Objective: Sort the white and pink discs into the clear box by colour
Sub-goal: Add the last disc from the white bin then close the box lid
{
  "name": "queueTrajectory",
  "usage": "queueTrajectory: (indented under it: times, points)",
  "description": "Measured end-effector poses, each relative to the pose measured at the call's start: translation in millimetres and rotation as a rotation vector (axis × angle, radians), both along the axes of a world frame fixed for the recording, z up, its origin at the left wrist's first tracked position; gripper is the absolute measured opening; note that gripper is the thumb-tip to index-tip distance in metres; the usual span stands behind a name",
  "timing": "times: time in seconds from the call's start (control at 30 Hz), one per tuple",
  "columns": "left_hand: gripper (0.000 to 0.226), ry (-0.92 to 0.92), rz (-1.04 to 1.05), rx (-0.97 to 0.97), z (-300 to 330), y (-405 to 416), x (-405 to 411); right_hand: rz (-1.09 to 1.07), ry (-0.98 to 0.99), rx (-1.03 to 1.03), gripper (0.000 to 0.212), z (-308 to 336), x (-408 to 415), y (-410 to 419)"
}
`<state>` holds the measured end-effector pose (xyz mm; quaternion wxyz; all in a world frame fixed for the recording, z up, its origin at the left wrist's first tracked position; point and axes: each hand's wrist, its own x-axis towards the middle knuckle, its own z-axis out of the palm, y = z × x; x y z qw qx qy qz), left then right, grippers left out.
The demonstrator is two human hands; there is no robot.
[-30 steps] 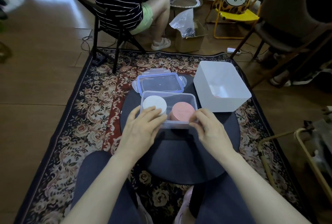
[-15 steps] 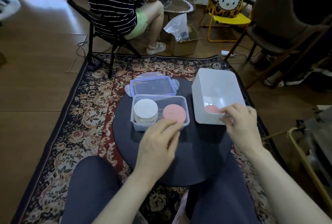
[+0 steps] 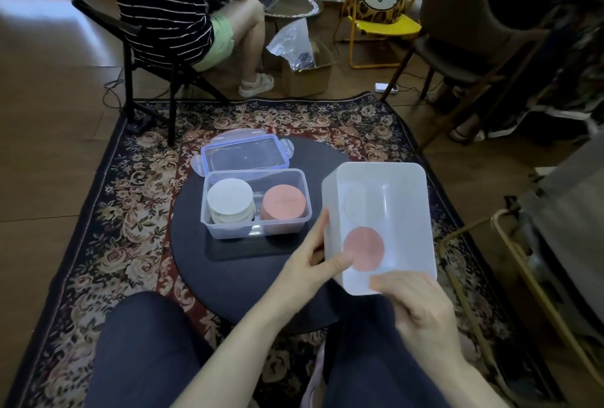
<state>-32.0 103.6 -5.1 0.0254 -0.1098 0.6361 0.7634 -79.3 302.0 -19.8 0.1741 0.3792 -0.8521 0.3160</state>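
Hands grip white bin (image 3: 405, 185) — left hand (image 3: 307, 263), right hand (image 3: 421, 306).

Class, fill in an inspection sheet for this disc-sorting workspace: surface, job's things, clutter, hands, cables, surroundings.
Surface: round dark table standing on a flowered rug.
Job's things: clear box holds a white stack on its left and a pink stack on its right; the white bin, tilted, still contains one pink disc and a faint white disc.
Clutter: clear lid lying behind the box.
Hands: left hand grips the bin's left wall; right hand holds its near edge.
Cables: thin cable on the floor by the black chair.
Surroundings: seated person, cardboard box, yellow chair, brown chair.
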Motion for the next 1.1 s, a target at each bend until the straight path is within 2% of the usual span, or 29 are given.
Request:
queueTrajectory:
  times: [0.13, 0.17, 0.23, 0.3, 0.37, 0.47, 0.6, 0.73, 0.8, 0.97, 1.03, 1.1]
  points:
    - [0.085, 0.02, 0.052, -0.005, -5, -7, -7, 0.123, -0.13, 0.1, 0.016, 15, -9, -4]
    - [0.087, 0.023, 0.071, 0.008, -5, -8, -7, 0.166, -0.198, 0.153, 0.015, 21, -12, -6]
    - [0.096, 0.038, 0.11, 0.05, -8, -6, -7, 0.19, -0.425, 0.199, 0.027, 38, -19, -10]
    - [0.1, 0.051, 0.139, 0.072, -13, -5, -6, 0.158, -0.603, 0.122, 0.027, 49, -28, -19]
    - [0.097, 0.069, 0.148, 0.065, -16, -2, -5, 0.097, -0.534, 0.091, 0.021, 53, -41, -30]
    - [0.094, 0.078, 0.159, 0.058, -18, 1, -4, 0.001, -0.387, 0.235, 0.042, 47, -67, -53]
    - [0.092, 0.092, 0.169, 0.045, -16, 3, -2, -0.09, -0.314, 0.392, 0.059, 35, -87, -81]
    - [0.094, 0.093, 0.169, 0.034, -16, 2, -2, -0.145, -0.275, 0.372, 0.063, 29, -86, -87]
    - [0.094, 0.097, 0.164, 0.029, -17, 2, -3, -0.19, -0.297, 0.302, 0.057, 31, -85, -87]
    - [0.094, 0.103, 0.169, 0.026, -18, 2, -2, -0.147, -0.259, 0.026, 0.007, 44, -76, -78]
    - [0.094, 0.101, 0.167, 0.029, -19, 2, -3, -0.153, -0.325, -0.069, 0.006, 51, -72, -73]
    - [0.092, 0.098, 0.163, 0.029, -19, 2, -3, -0.126, -0.472, -0.002, 0.01, 53, -73, -67]
